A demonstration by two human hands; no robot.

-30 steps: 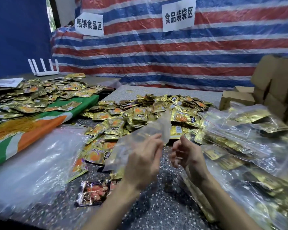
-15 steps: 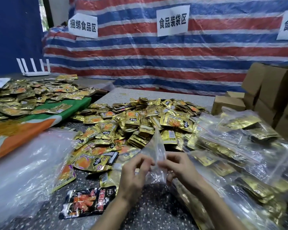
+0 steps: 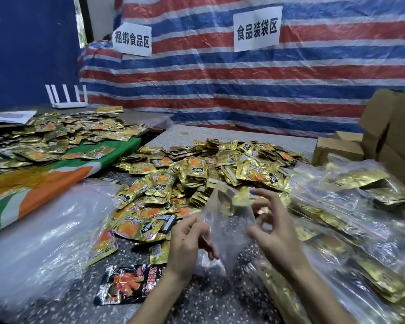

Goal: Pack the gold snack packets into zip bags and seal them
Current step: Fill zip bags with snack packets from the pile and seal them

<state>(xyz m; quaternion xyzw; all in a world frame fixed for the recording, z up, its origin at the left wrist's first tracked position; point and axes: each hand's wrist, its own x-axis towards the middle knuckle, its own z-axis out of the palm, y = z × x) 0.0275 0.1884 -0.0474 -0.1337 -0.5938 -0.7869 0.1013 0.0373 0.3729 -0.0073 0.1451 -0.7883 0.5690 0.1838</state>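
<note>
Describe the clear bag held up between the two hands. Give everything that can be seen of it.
The zip bag is thin, clear, crinkled plastic and looks empty: the gold packets and the speckled table show through it. It is held above the table, in front of the packet pile, tilted and narrowing to a point at the bottom. The left hand pinches its left edge. The right hand meets its right edge at the thumb, but whether it grips is unclear. No zip strip can be made out.
</note>
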